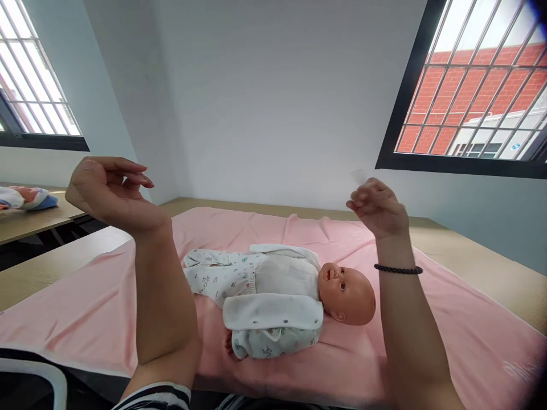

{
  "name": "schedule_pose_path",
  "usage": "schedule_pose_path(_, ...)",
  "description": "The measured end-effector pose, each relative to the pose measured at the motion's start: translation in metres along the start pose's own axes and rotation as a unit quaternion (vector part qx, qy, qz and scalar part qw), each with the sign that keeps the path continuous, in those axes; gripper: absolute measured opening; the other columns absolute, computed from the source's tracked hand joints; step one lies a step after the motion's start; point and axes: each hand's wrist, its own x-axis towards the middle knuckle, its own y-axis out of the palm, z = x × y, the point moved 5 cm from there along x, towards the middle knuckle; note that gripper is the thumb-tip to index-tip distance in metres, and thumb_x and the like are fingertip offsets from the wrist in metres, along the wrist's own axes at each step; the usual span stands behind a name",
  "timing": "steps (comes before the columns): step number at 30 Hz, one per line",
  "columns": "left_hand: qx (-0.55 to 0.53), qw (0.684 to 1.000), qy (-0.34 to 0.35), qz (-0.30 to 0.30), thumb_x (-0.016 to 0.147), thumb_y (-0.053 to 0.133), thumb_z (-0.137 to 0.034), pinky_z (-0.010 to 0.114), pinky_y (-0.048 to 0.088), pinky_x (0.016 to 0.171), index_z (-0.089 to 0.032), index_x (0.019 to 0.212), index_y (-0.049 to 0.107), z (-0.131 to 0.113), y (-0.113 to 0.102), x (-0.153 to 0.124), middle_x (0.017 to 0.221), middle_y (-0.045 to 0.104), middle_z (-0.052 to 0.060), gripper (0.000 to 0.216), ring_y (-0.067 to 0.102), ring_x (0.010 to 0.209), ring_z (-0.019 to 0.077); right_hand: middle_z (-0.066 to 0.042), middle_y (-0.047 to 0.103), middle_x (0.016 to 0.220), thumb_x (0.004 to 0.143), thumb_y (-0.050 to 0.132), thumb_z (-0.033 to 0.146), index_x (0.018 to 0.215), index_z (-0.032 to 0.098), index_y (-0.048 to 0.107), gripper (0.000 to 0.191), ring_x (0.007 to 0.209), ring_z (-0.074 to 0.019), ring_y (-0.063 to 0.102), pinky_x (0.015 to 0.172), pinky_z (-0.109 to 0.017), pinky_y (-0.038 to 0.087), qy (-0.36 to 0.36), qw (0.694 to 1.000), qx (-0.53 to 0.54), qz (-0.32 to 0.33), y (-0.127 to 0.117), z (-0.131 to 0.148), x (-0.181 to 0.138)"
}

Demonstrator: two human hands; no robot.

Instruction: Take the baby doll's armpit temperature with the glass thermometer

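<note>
A baby doll (352,296) lies on its back on a pink cloth (350,364), its head toward the right. It wears white patterned trousers (233,276) and a white top (273,312) that is spread open at the front, showing a plain pale torso. Raised above the cloth on the left, my left hand (109,191) has loosely bent fingers and nothing visible in it. My right hand (378,208) is up beyond the doll's head, fingers curled closed. A faint, see-through patch shows at its fingertips; I cannot make out what it is. Neither hand touches the doll.
The pink cloth covers much of a wooden table (453,242) set against a pale wall. Another table (25,228) at the far left bears a colourful bundle of cloth (28,197). A white curved chair frame (43,370) is at the lower left. Barred windows flank the wall.
</note>
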Motion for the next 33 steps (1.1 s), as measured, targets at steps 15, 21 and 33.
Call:
schedule_pose_path(15, -0.048, 0.996, 0.026, -0.067, 0.084, 0.031, -0.027, 0.030, 0.030, 0.049, -0.019, 0.055, 0.045, -0.007, 0.001, -0.002, 0.051, 0.041, 0.000, 0.034, 0.045, 0.047, 0.0074, -0.006, 0.058, 0.063, 0.077, 0.035, 0.092, 0.088, 0.038, 0.065, 0.063, 0.062, -0.0273, 0.054, 0.058, -0.047, 0.045, -0.119, 0.990, 0.009, -0.072, -0.039, 0.032, -0.018)
schedule_pose_path(21, -0.002, 0.998, 0.022, -0.055, 0.083, 0.029, -0.033, 0.028, 0.032, 0.048, -0.021, 0.055, 0.038, -0.016, 0.002, -0.005, 0.054, 0.047, 0.000, 0.032, 0.044, 0.046, 0.0060, -0.005, 0.070, 0.078, 0.079, 0.071, 0.063, 0.097, 0.035, 0.070, 0.033, 0.078, -0.0304, 0.067, 0.068, -0.049, 0.052, -0.042, 0.989, -0.127, 0.069, -0.010, 0.046, -0.025)
schedule_pose_path(33, -0.142, 0.988, 0.024, -0.057, 0.084, 0.033, -0.023, 0.023, 0.026, 0.043, -0.017, 0.054, 0.050, -0.008, 0.006, -0.004, 0.051, 0.049, 0.001, 0.035, 0.041, 0.042, 0.0076, -0.006, 0.072, 0.079, 0.080, 0.074, 0.062, 0.091, 0.028, 0.073, 0.036, 0.083, -0.0296, 0.071, 0.067, -0.042, 0.055, -0.043, 0.974, -0.210, 0.069, 0.010, 0.062, -0.022)
